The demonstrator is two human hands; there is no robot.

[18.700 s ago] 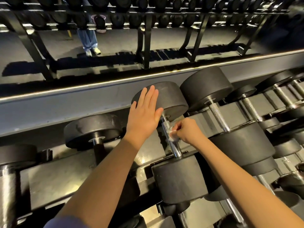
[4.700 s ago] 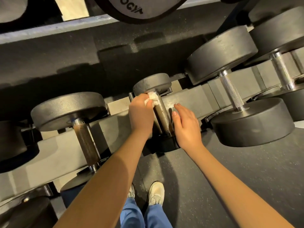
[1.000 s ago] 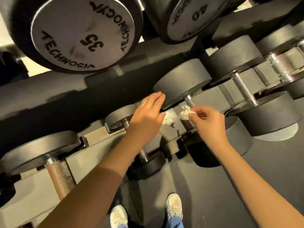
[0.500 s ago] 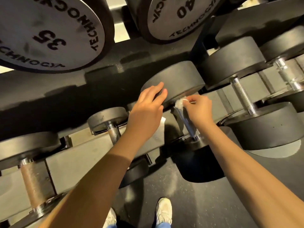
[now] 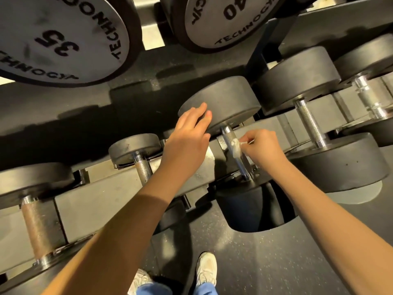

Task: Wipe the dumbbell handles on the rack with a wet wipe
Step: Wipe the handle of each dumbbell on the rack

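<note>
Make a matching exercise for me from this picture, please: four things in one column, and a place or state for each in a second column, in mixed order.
Column one
1. left hand
2. crumpled white wet wipe
3. rusty brown dumbbell handle
4. round grey end plate marked 40

Column two
A. at the far left of the view
B. at the top edge of the view
C. resting flat on a black dumbbell head
D. pinched by the right hand against a knurled steel handle

Pairs: 1-C, 2-D, 3-A, 4-B.
</note>
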